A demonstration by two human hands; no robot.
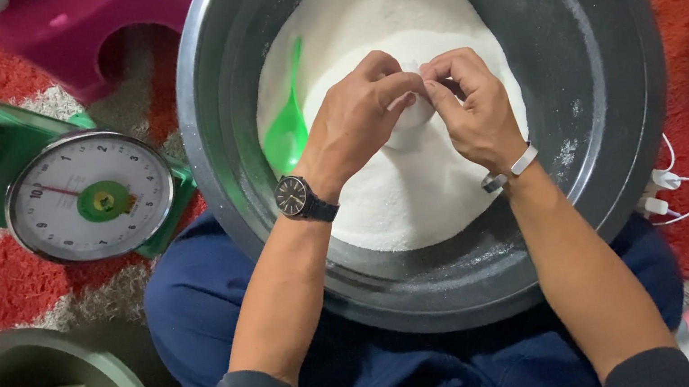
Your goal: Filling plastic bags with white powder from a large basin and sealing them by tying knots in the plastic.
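we hold a small clear plastic bag of white powder (414, 110) over the heap in the big dark grey round basin (627, 133), our left hand (356, 119) and right hand (473, 106) both pinching its neck. it seems best to keep both pinches tight and close together while closing it. the bag hangs mouth up, long axis roughly upright; a green plastic scoop (287, 125) lies just left.

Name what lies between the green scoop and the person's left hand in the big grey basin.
In the head view, only white powder fills the stretch between the green scoop and the left hand; nothing else lies there inside the grey basin.
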